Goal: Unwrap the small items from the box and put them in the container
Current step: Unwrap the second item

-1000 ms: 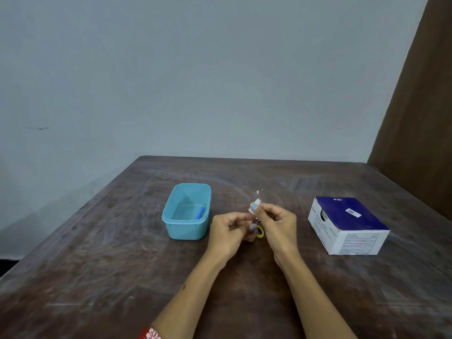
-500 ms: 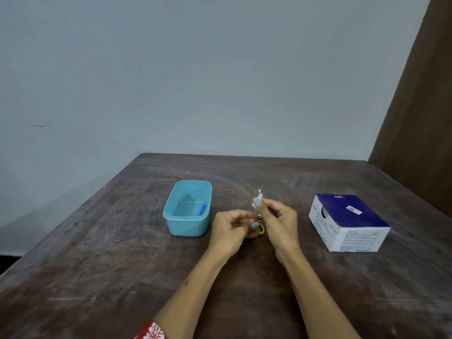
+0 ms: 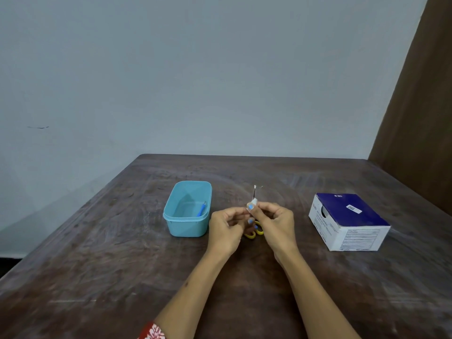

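My right hand [image 3: 276, 226] pinches a small white wrapped item [image 3: 253, 203] between thumb and forefinger above the table's middle. A thin strip of its wrapper [image 3: 254, 192] stands straight up. My left hand [image 3: 225, 228] is close beside it, fingers curled, its fingertips pinching the item's lower edge. A teal container [image 3: 171, 216] stands just left of my hands with one blue-handled item [image 3: 201, 209] lying inside. To the right sits the white and dark-blue box [image 3: 349, 216], a round opening in its left face.
Yellow scissor handles [image 3: 252, 234] show under my hands; I cannot tell whether they are held or lie on the dark wooden table [image 3: 122, 265]. A pale wall stands behind the table and a brown panel [image 3: 420, 118] at the right.
The wrapper strip now sticks up longer and thinner above my right fingers than a second ago. Both hands stay together at the same spot.
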{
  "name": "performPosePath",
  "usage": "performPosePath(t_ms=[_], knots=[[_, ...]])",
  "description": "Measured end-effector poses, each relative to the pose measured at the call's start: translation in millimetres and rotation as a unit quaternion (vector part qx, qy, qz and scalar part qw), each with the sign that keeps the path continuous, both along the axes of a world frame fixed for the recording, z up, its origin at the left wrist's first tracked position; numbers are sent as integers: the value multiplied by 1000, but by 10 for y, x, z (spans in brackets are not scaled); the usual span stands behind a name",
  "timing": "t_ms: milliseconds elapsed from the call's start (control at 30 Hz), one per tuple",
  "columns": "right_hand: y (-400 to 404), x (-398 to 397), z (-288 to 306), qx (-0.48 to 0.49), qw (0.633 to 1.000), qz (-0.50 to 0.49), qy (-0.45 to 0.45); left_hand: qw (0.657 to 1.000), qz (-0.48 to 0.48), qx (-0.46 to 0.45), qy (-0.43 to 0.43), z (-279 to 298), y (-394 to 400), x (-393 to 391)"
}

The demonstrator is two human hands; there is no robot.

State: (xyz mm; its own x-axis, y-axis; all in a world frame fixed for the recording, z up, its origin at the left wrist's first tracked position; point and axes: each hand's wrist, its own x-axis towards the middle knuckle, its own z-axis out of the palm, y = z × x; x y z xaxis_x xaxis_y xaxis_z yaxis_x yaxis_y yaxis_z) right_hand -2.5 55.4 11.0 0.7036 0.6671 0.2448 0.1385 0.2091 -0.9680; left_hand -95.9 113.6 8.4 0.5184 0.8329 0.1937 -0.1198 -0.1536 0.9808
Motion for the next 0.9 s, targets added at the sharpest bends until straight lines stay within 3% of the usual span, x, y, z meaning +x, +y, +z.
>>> performPosePath(t_ms=[167, 333, 533, 733, 900], knots=[[-38, 37, 106, 45, 997, -18, 55, 997, -61, -37, 15, 22, -40, 4], [-20, -12, 35, 15, 1000, 5, 16, 1000, 6, 9, 4, -11, 15, 6], [-42, 21, 143, 61, 996, -23, 66, 997, -64, -30, 20, 6, -22, -3], [-26, -34, 68, 17, 999, 12, 48, 1000, -16, -8, -8, 5, 22, 3], [-47, -12, 155, 55, 996, -23, 67, 999, -48, -12, 12, 2, 7, 6]])
